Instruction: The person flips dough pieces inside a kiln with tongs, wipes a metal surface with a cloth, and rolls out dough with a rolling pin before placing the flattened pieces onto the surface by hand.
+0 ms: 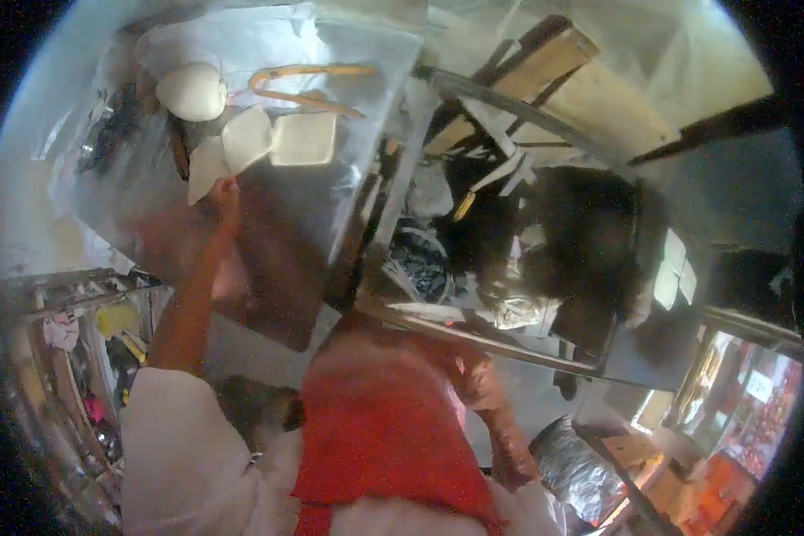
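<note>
My left hand (227,194) reaches forward over the metal table (281,219), its fingers closed on the lower edge of a pale flat piece (207,167). Beside that piece lie a second pale flat piece (247,138) and a squarish one (304,139). A rounder pale piece (192,92) sits farther back at the left. Wooden tongs (308,80) rest behind the pieces. My right hand (481,382) is at the side of the red cloth (375,429) over my front; its fingers are curled, and what they hold, if anything, is hidden.
Right of the table stands an open frame (482,338) with dark contents, a round grate (420,263) and crumpled paper (523,311). Wooden boards (545,67) lean behind it. White pieces (673,270) lie at the right. A silvery bag (576,469) and shelves (85,357) stand lower down.
</note>
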`<state>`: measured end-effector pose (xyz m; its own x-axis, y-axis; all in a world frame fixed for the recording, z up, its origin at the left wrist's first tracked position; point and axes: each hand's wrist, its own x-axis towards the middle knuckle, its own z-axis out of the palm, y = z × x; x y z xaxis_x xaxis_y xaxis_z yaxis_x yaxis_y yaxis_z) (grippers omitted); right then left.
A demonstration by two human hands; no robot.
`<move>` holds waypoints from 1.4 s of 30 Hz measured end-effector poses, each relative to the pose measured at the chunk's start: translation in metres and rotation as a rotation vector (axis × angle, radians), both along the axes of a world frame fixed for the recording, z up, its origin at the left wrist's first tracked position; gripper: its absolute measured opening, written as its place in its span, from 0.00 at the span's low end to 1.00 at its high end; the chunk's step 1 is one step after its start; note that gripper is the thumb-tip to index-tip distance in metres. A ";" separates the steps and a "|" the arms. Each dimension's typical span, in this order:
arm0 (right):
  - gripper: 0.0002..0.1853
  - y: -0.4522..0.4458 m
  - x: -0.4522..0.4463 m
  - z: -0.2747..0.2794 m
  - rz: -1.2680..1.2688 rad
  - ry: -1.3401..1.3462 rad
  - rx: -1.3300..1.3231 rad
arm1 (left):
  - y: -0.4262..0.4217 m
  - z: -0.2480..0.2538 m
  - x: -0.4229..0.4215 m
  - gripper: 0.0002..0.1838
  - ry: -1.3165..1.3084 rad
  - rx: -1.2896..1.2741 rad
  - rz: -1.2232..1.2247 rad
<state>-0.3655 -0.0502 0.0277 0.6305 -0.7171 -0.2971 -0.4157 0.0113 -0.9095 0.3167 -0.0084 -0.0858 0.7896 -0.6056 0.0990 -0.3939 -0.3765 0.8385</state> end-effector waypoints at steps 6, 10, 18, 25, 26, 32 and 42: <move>0.20 0.009 0.039 0.032 -0.066 0.236 -0.077 | -0.054 0.027 0.054 0.21 -0.283 0.263 -0.172; 0.22 0.012 0.053 0.036 -0.063 0.338 -0.264 | -0.090 0.022 0.091 0.25 -0.327 0.409 -0.266; 0.21 0.023 0.094 0.053 -0.037 0.383 -0.181 | -0.135 -0.012 0.159 0.11 -0.677 0.503 -0.247; 0.26 -0.003 0.127 0.026 0.114 0.292 -0.284 | -0.126 0.127 0.013 0.10 0.079 0.155 -0.553; 0.28 -0.015 0.133 0.029 0.137 0.275 -0.250 | -0.122 0.167 -0.041 0.11 0.372 0.136 -0.487; 0.40 -0.063 0.119 0.064 -0.459 -0.268 0.299 | -0.103 0.190 -0.264 0.28 1.499 -0.155 -0.534; 0.21 -0.025 -0.170 -0.004 -1.073 -0.632 0.721 | -0.138 0.140 -0.611 0.24 1.551 0.448 -0.917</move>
<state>-0.5358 -0.0751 0.0239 0.0535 -0.7380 -0.6727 0.5522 0.5831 -0.5958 -0.2945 -0.1460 0.0540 -0.5426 -0.6167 -0.5703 0.3503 -0.7832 0.5137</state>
